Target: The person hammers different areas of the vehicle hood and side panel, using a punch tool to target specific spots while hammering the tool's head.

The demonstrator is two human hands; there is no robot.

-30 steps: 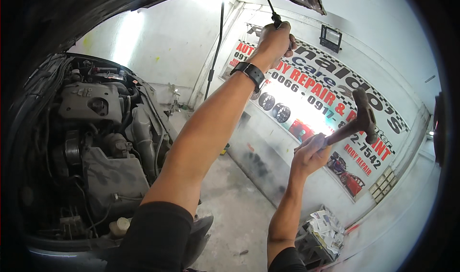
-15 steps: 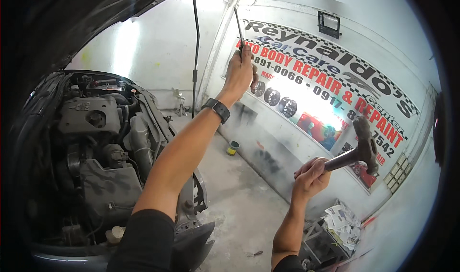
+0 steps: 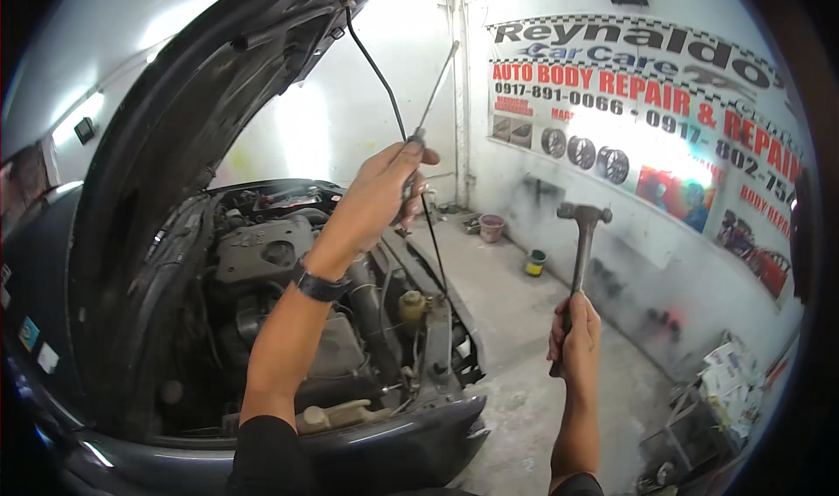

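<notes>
My left hand, with a dark watch on the wrist, is closed around the handle of a screwdriver. Its long thin shaft points up and slightly right. To the right and lower, my right hand grips the handle of a hammer, held nearly upright with the metal head on top. The two tools are well apart. Behind and below my left arm lies the open engine bay of a dark car, with a grey engine cover partly showing.
The raised hood slopes overhead at left, with a thin black prop rod beneath it. Along the wall on the right stand a pinkish bucket and a yellow-green can. Newspapers lie on a stand at lower right.
The view has turned left, showing more of the car and hood. My left hand with the screwdriver sits lower in view. The hammer has swung from tilted right to nearly upright.
</notes>
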